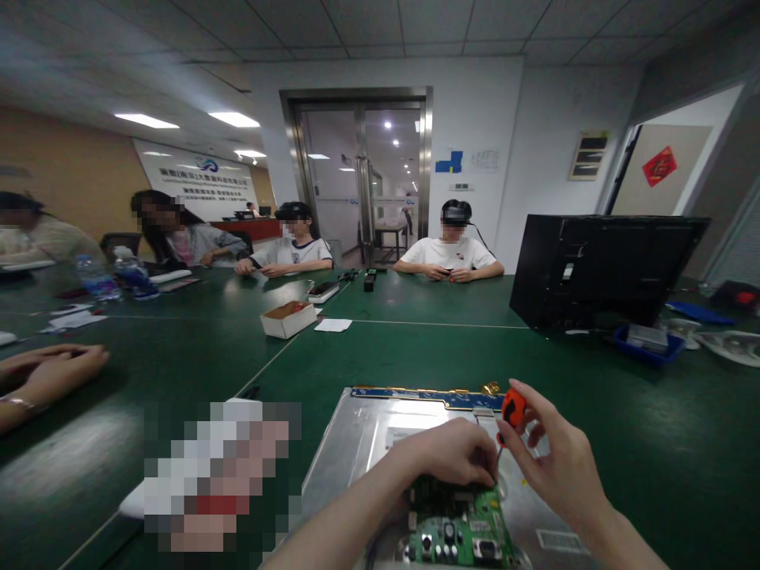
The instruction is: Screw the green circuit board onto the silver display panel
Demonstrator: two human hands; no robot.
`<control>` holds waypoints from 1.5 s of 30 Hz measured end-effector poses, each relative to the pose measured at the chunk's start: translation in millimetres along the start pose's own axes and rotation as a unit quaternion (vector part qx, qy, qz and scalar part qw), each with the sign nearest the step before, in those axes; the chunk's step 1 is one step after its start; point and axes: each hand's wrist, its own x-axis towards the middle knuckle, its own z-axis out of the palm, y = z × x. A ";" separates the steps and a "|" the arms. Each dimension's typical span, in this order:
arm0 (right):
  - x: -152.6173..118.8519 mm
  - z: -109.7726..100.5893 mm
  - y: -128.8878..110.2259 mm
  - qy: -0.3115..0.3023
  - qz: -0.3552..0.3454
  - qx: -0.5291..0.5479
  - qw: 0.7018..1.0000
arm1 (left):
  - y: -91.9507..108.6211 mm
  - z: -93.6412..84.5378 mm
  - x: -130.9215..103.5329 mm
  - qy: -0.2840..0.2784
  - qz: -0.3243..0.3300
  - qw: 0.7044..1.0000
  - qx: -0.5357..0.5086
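Note:
In my right hand (561,455) is a screwdriver with an orange and black handle (514,407), gripped between thumb and fingers. Its shaft slants down toward the edge of a green circuit board (445,530). My left hand (457,451) is bent over the top right part of that board, its fingertips together near the screwdriver's tip; whatever they pinch is hidden. The board lies on a silver metal panel (350,443). Along the panel's far edge runs a narrow blue circuit strip (409,396) with gold-coloured tape.
A dark monitor (599,269) stands at the right, beside a blue tray (650,344). Ahead are a small cardboard box (289,319) and white paper (333,324). Another person's hands (53,376) rest at the left. Several people sit around the green table (416,348).

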 end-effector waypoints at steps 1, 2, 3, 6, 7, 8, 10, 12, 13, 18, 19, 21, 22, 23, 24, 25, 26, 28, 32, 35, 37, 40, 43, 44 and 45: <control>-0.1 0.5 0.9 0.000 0.000 -0.002 1.000 | -0.2 0.0 0.1 -0.001 -0.001 1.000 -0.001; 0.1 0.7 1.4 -0.001 -0.001 -0.002 1.000 | -0.4 0.1 0.1 -0.002 -0.002 1.000 -0.001; 0.6 0.8 1.4 -0.003 -0.002 0.000 1.000 | -0.6 0.2 0.1 -0.004 -0.003 1.000 -0.002; 2.4 -0.4 -1.1 -0.007 -0.012 0.003 1.000 | -1.2 0.9 0.1 -0.006 -0.005 1.000 -0.005; 2.7 -0.9 -2.4 -0.006 -0.016 0.002 1.000 | -1.4 1.1 0.0 -0.007 -0.005 1.000 -0.006; 2.6 -1.4 -3.5 -0.005 -0.017 0.000 1.000 | -1.6 1.3 0.0 -0.007 -0.005 1.000 -0.007; 1.6 -1.9 -4.8 -0.004 -0.014 -0.003 1.000 | -2.0 1.5 0.1 -0.008 -0.002 1.000 -0.009; -0.2 -1.7 -4.6 -0.008 -0.006 -0.004 1.000 | -2.6 1.7 0.4 -0.008 0.004 1.000 -0.009; -0.9 -1.4 -4.0 -0.010 -0.003 -0.004 1.000 | -3.0 1.7 0.6 -0.008 0.007 1.000 -0.009; -0.8 0.2 -1.1 -0.012 0.008 -0.010 1.000 | -4.5 2.0 1.8 -0.007 0.010 1.000 -0.010; -0.2 0.3 -1.0 -0.012 0.010 -0.012 1.000 | -4.5 2.1 1.8 -0.006 0.010 1.000 -0.011; 0.7 0.4 -0.7 -0.007 0.011 -0.016 1.000 | -4.2 2.2 1.5 -0.004 0.008 1.000 -0.015; 0.7 0.4 -0.4 -0.005 0.011 -0.018 1.000 | -3.9 2.2 1.1 -0.003 0.007 1.000 -0.017; 0.6 0.5 0.0 -0.004 0.009 -0.019 1.000 | -3.6 2.1 0.8 -0.003 0.006 1.000 -0.019; 0.1 0.5 0.5 -0.004 0.007 -0.018 1.000 | -3.2 2.0 0.4 -0.002 0.006 1.000 -0.021; -0.4 0.5 1.0 -0.005 0.006 -0.017 1.000 | -2.9 1.9 0.0 -0.001 0.005 1.000 -0.023; -1.1 0.5 1.3 -0.005 0.006 -0.015 1.000 | -2.7 1.8 -0.3 -0.001 0.005 1.000 -0.025; -2.0 0.2 1.5 -0.005 0.003 -0.014 1.000 | -2.4 1.7 -0.6 0.000 0.005 1.000 -0.030; -1.7 -0.6 -0.8 0.003 0.004 -0.018 1.000 | -2.4 1.8 0.0 0.003 0.007 0.999 -0.038; -0.4 -0.8 -2.6 0.001 0.005 -0.022 1.000 | -2.6 2.3 0.2 0.002 0.005 0.999 -0.044; 0.3 -0.6 -3.1 0.000 0.005 -0.023 1.000 | -2.5 2.6 -0.2 0.001 0.002 0.999 -0.049; 0.5 -0.3 -3.0 -0.003 0.006 -0.018 1.000 | -2.4 2.6 -1.6 0.001 -0.006 0.998 -0.055; -0.2 0.1 -2.3 -0.009 0.006 -0.011 1.000 | -2.3 1.8 -2.5 0.001 -0.010 0.999 -0.053; -0.6 0.3 -1.9 -0.010 0.006 -0.011 1.000 | -2.3 1.4 -2.6 0.002 -0.010 0.999 -0.051; -0.9 0.5 -1.5 -0.012 0.006 -0.010 1.000 | -2.3 1.0 -2.5 0.002 -0.010 0.999 -0.047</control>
